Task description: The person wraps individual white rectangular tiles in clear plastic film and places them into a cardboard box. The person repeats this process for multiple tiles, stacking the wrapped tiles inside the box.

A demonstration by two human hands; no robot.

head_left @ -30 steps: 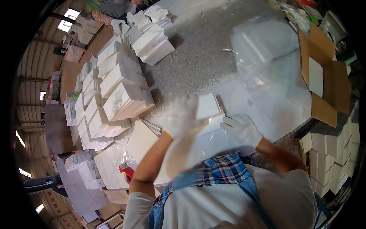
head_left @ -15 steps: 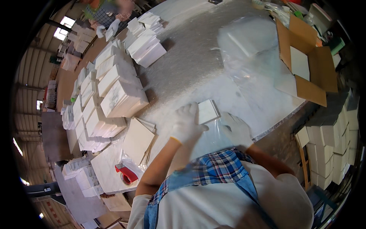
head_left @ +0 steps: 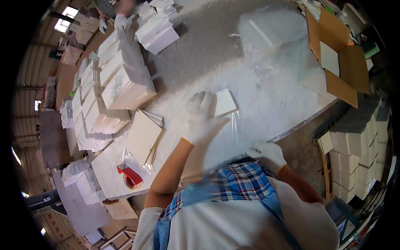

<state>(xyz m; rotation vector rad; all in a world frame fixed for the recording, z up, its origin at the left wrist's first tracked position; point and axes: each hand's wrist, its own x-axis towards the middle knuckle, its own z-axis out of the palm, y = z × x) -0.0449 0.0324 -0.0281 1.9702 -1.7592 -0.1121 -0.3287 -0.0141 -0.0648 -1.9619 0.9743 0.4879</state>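
Both my hands wear white gloves. My left hand [head_left: 199, 114] lies with fingers stretched along the left edge of a white marble-look tile [head_left: 225, 102], its thumb spread out near the tile's near edge. Clear plastic film [head_left: 236, 123] trails from the tile's near side toward my body. My right hand [head_left: 270, 155] is apart from the tile, low at the table's near edge, its fingers bent together. What those fingers hold, if anything, I cannot make out.
Stacked white tiles [head_left: 129, 83] stand on the left of the table. Cream flat sheets [head_left: 143, 135] lie beside a red tape dispenser [head_left: 130, 176]. An open cardboard box [head_left: 348, 68] stands at the right, near clear plastic bags [head_left: 273, 29]. A co-worker's gloved hand [head_left: 122, 21] shows far left.
My right hand has left the tile's right side and drawn back toward my body. My left hand stays beside the tile. The view has shifted slightly.
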